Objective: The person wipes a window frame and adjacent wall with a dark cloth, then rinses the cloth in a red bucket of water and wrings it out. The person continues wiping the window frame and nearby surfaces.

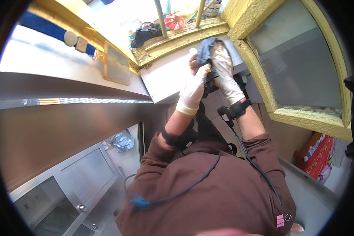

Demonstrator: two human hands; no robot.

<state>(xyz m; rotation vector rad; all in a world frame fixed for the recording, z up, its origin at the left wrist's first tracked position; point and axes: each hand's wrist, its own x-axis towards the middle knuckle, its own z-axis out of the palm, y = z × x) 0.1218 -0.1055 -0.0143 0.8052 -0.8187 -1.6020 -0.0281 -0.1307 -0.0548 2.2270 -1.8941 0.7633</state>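
Both my hands are in pale gloves, close together over the white sill by the window. My left hand [193, 84] is closed around a crumpled blue cloth [204, 51], its thumb near a dark piece below the cloth. Pressed up against the cloth from the other side, my right hand [223, 67] is bent round a dark-edged thing whose kind I cannot make out. Its fingertips are partly hidden. A black strap with a small device [236, 110] sits on my right wrist.
A yellow window frame [181, 37] with upright bars lies ahead. Its glazed sash [303, 59] stands swung out at right. Beyond the bars are a black object [147, 33] and a red-and-white item [174, 21]. A brown panel [78, 133] runs along the left.
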